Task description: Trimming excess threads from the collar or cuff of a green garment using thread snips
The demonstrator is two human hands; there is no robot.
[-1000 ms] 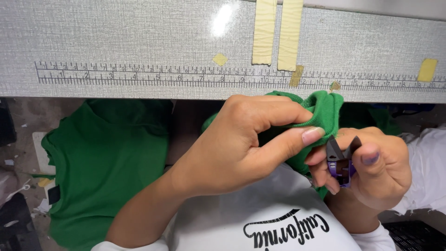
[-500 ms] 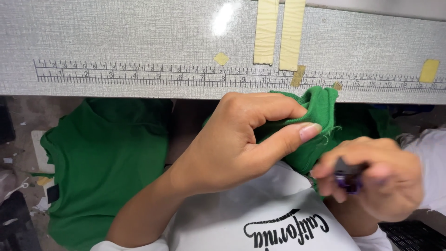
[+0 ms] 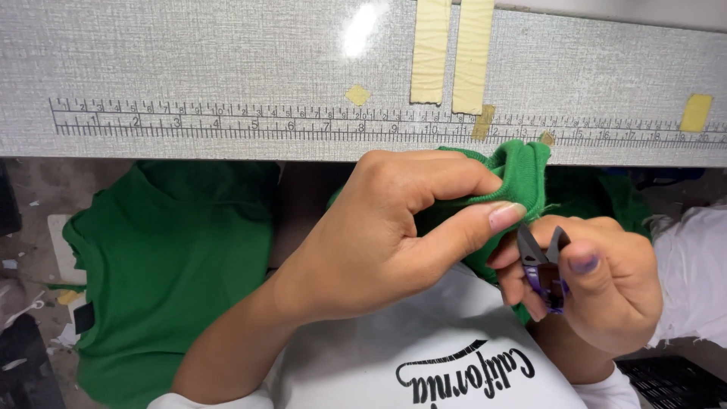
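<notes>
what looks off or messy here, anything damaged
Nothing looks damaged. The left hand pinches the ribbed edge of the green garment; the right hand holds purple thread snips with blades apart. Only untidiness: more green garments piled on the littered floor, and patchy tape strips on the table.

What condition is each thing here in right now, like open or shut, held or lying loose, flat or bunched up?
Left hand: pinching the green garment's ribbed edge between thumb and fingers.
Green garment: bunched up, held raised.
Right hand: closed around the snips.
Purple thread snips: blades open, tips pointing up at the fabric.
Second green garment: hanging loose below the table, untouched.
Tape strips: stuck flat on the table.
</notes>
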